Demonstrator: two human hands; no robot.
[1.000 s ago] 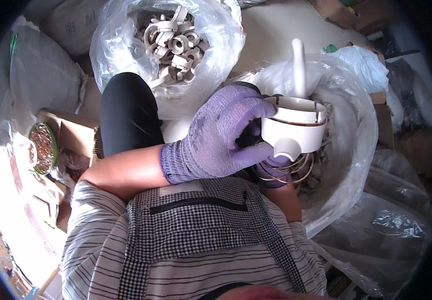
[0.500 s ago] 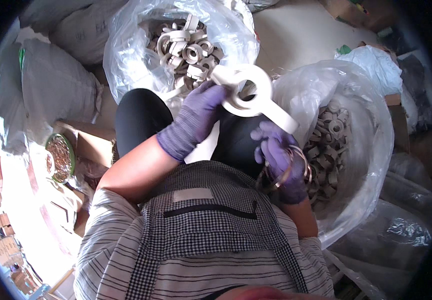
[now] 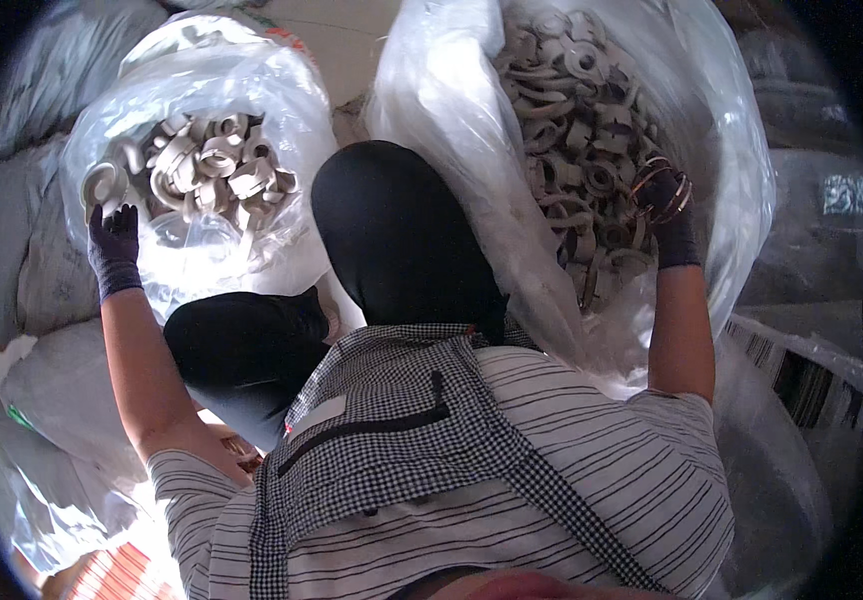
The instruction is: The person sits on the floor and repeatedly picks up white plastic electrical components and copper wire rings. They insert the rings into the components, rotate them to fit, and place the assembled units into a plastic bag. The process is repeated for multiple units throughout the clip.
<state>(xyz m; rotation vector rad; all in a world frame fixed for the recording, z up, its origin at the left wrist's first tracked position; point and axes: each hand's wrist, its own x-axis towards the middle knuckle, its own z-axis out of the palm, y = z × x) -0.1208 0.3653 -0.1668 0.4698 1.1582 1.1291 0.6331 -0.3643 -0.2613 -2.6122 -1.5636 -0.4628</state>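
Hands work well apart in the head view, one at each plastic bag. The left hand (image 3: 115, 240) has its fingers spread at a pale ring-shaped part (image 3: 105, 184), which lies at the left edge of the left bag (image 3: 297, 85), beside the heaped parts (image 3: 217, 165); whether they touch is hard to tell. The right hand (image 3: 668, 208), looped with copper-coloured wire (image 3: 687, 188), is down at the greyer pieces (image 3: 592, 150) in the right bag (image 3: 452, 125); its fingers are too dark to tell whether they grip.

The step in hand looks like setting one part down while picking another; the next move seems to call for closing the right fingers around a single piece and lifting it free.

Both bags stand on a pale floor (image 3: 327, 35), around black-trousered knees (image 3: 402, 230). Grey sacks (image 3: 27, 225) line the left, and clear plastic sheeting (image 3: 802, 260) lies on the right.
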